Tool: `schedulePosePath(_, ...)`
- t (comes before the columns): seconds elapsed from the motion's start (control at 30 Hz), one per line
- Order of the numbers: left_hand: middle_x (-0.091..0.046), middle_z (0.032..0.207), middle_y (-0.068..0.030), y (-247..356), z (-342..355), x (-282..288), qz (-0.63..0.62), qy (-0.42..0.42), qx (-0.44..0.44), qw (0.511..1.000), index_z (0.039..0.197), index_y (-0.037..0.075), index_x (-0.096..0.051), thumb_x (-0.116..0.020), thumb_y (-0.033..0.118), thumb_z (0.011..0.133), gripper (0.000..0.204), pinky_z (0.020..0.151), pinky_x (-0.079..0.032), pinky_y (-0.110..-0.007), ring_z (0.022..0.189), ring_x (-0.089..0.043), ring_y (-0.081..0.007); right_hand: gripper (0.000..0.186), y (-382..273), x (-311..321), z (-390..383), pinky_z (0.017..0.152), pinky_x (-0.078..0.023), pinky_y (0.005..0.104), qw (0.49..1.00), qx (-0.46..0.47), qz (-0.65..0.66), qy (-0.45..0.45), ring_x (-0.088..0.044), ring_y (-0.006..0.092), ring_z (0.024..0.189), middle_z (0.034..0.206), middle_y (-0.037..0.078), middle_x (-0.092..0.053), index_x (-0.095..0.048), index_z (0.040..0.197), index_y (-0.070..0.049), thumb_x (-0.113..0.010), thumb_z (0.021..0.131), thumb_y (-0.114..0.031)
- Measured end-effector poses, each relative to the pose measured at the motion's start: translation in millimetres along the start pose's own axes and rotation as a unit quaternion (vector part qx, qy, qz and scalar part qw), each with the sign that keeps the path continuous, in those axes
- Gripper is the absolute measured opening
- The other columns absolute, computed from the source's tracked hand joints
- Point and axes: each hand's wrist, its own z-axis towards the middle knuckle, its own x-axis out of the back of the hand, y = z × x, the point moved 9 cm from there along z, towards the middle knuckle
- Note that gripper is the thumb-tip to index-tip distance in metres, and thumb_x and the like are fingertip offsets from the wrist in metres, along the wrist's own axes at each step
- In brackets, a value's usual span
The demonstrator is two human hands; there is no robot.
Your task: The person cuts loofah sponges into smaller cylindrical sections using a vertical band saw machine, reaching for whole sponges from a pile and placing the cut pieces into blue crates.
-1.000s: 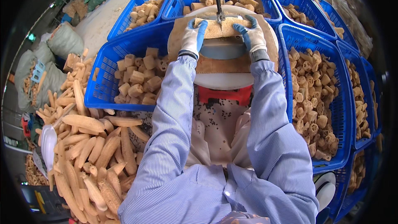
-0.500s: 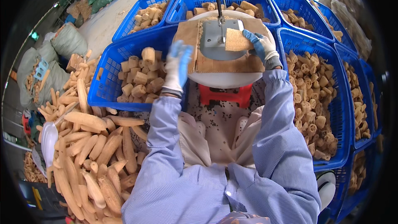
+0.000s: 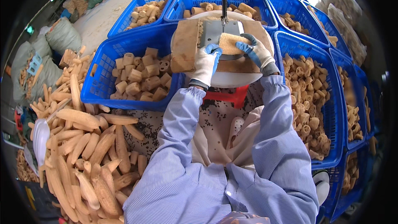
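A short tan cylinder of dried loofah [image 3: 230, 44] lies across the grey metal plate [image 3: 209, 32] of a machine, just in front of its upright blade or rod [image 3: 224, 6]. My right hand [image 3: 259, 52], in a white glove with blue fingertips, grips the right end of the loofah. My left hand [image 3: 207, 64], gloved alike, closes its fingers at the left end. Brown cardboard [image 3: 185, 45] surrounds the plate on a round white top [image 3: 219, 81]. To the left, a blue crate [image 3: 93, 85] holds many cut loofah pieces [image 3: 137, 74].
Whole peeled loofahs [image 3: 87, 145] are heaped at the lower left. A blue crate [image 3: 338, 132] of narrow loofah ends stands on the right, with several more blue crates behind and beyond it. A red stool [image 3: 228, 95] shows under the white top. Stuffed sacks [image 3: 62, 37] lean at the far left.
My left hand has come from above the left crate, rightward to the loofah's left end. The loofah has shifted slightly left and nearer, with my right hand still on it.
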Motion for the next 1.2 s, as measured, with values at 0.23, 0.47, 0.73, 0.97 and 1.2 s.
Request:
schedulePosePath(0.23, -0.066, 0.079, 0.0015, 0.3, 5.1, -3.9, -0.014, -0.007, 0.012, 1.0, 0.095, 0.003, -0.07, -0.066, 0.0, 0.089, 0.008, 0.056, -0.044, -0.019, 0.063, -0.054, -0.0043, 0.065, -8.6, 1.1, -3.2, 0.078, -0.053, 0.0257, 0.999, -0.012, 0.028, 0.011, -0.065, 0.0145, 0.09, 0.102, 0.009, -0.07, -0.059, 0.126, 0.002, -0.087, 0.076, -0.027)
schedulePosePath(0.47, -0.069, 0.085, -0.0024, -2.7, 15.4, -5.0, -0.006, -0.004, -0.005, 1.0, 0.1, 0.001, -0.069, -0.064, -0.003, 0.088, 0.013, 0.061, -0.05, -0.022, 0.071, -0.065, -0.0101, 0.074, 5.3, 6.9, 8.6, 0.08, -0.053, 0.0286, 0.998, -0.052, -0.011, 0.029, -0.066, 0.0166, 0.088, 0.103, 0.011, -0.072, -0.058, 0.133, -0.002, -0.088, 0.074, -0.035)
schedulePosePath(0.73, -0.069, 0.085, -0.0036, -2.9, 23.5, -9.9, 0.006, -0.015, -0.002, 1.0, 0.099, 0.0, -0.068, -0.062, 0.0, 0.09, 0.01, 0.06, -0.051, -0.023, 0.07, -0.066, -0.0117, 0.075, 6.6, 12.1, 16.5, 0.095, -0.051, 0.0314, 0.996, -0.069, -0.039, 0.049, -0.067, 0.0224, 0.105, 0.117, 0.014, -0.069, -0.056, 0.137, -0.005, -0.087, 0.073, -0.032)
schedulePosePath(0.97, -0.069, 0.083, -0.0034, -1.0, 39.3, -11.3, 0.02, -0.018, 0.007, 1.0, 0.098, 0.001, -0.069, -0.064, 0.002, 0.091, 0.009, 0.059, -0.051, -0.024, 0.069, -0.066, -0.0119, 0.073, 14.8, 14.6, 32.6, 0.08, -0.054, 0.0301, 0.995, -0.047, -0.024, 0.082, -0.066, 0.0184, 0.092, 0.104, 0.011, -0.071, -0.059, 0.133, -0.005, -0.088, 0.072, -0.033)
schedulePosePath(1.2, -0.065, 0.078, 0.0012, 0.2, 73.0, -0.9, 0.096, -0.013, -0.093, 0.991, 0.094, 0.006, -0.07, -0.064, 0.004, 0.091, 0.007, 0.054, -0.045, -0.022, 0.062, -0.058, -0.007, 0.078, 23.2, 14.0, 50.3, 0.076, -0.054, 0.0297, 0.993, -0.052, -0.014, 0.106, -0.067, 0.0162, 0.083, 0.097, 0.009, -0.072, -0.059, 0.135, -0.007, -0.089, 0.07, -0.038)
